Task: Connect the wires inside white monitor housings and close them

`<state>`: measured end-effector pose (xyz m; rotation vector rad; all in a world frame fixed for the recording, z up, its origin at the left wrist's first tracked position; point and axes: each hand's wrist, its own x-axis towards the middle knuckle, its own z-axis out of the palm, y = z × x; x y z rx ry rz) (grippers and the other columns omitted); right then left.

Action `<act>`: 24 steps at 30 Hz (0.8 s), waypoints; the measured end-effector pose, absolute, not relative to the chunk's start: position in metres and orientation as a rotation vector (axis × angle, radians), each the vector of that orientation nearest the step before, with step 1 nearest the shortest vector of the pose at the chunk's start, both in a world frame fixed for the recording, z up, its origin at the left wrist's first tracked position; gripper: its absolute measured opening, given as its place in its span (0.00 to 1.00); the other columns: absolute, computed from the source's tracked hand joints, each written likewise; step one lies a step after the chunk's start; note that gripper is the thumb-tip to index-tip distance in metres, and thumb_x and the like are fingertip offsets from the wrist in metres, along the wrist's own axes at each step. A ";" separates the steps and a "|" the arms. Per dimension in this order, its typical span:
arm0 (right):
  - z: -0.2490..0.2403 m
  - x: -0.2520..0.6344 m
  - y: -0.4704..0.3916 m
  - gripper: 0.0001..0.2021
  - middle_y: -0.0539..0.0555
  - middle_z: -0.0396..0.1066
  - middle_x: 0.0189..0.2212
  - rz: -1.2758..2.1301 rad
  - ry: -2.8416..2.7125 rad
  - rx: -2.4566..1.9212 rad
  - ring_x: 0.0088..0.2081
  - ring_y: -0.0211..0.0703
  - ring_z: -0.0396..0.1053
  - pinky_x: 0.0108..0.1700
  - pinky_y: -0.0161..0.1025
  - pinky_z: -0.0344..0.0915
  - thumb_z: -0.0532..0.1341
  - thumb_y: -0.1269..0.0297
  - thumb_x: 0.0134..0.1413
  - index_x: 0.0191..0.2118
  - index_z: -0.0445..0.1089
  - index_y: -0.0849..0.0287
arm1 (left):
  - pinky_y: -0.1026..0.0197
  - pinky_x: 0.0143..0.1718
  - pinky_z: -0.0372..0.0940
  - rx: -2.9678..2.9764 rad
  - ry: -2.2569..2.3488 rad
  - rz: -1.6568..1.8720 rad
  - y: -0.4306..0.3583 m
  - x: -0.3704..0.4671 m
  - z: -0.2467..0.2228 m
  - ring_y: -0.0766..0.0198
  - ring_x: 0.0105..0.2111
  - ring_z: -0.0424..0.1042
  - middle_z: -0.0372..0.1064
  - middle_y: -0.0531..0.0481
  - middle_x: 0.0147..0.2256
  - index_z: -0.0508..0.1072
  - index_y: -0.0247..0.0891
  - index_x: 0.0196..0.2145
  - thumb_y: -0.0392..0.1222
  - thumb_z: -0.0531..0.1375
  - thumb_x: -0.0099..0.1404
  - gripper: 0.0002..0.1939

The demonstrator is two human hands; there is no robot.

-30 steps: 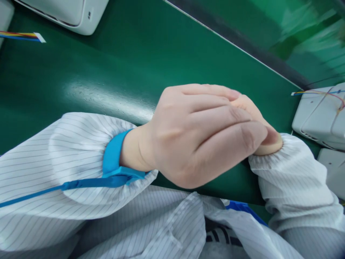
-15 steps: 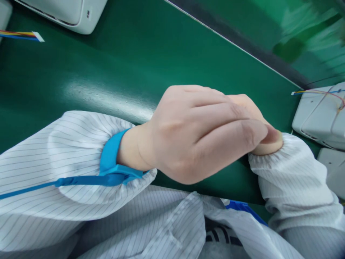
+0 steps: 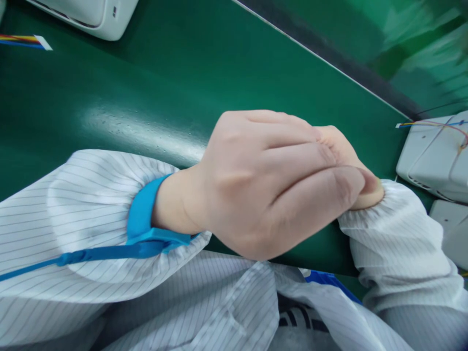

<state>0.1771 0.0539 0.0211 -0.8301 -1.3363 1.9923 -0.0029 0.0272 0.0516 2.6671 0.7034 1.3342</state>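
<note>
My left hand [image 3: 278,180] reaches across the middle of the view, back up, its bent fingers wrapped over my right hand near the wrist. A blue strap [image 3: 142,209] with a blue cord circles my left wrist. Of my right hand [image 3: 338,144] only a part by the white cuff shows; its fingers are hidden behind my left hand. Whether anything lies between the two hands cannot be seen.
The green table [image 3: 175,73] lies beneath. A white housing [image 3: 91,14] and a coloured wire bundle with white connector [image 3: 43,42] are at the upper left. Another white housing [image 3: 435,151] with thin wires is at the right edge, a further one below it.
My left hand and its strap have shifted slightly left and come a little closer to the camera. The table items at the upper left sit slightly higher and further left in view.
</note>
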 end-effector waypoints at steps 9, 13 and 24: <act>0.004 0.187 0.063 0.22 0.48 0.72 0.32 1.842 -1.756 -0.705 0.37 0.41 0.74 0.37 0.36 0.73 0.70 0.44 0.51 0.38 0.76 0.61 | 0.69 0.38 0.77 2.646 0.765 1.292 0.024 -0.001 0.048 0.71 0.27 0.77 0.75 0.59 0.26 0.72 0.38 0.27 0.34 0.63 0.66 0.09; 0.007 0.185 0.062 0.25 0.47 0.71 0.30 1.859 -1.771 -0.673 0.33 0.39 0.72 0.35 0.35 0.72 0.71 0.41 0.48 0.36 0.74 0.61 | 0.71 0.38 0.76 2.724 0.798 1.252 0.025 -0.002 0.048 0.73 0.26 0.75 0.74 0.61 0.25 0.70 0.40 0.26 0.35 0.62 0.66 0.11; 0.021 0.179 0.051 0.16 0.46 0.70 0.28 1.740 -1.726 -0.845 0.30 0.34 0.69 0.34 0.32 0.68 0.66 0.51 0.60 0.33 0.74 0.61 | 0.65 0.36 0.76 2.660 0.746 1.193 0.019 0.000 0.044 0.71 0.24 0.72 0.70 0.58 0.21 0.73 0.41 0.26 0.34 0.53 0.71 0.17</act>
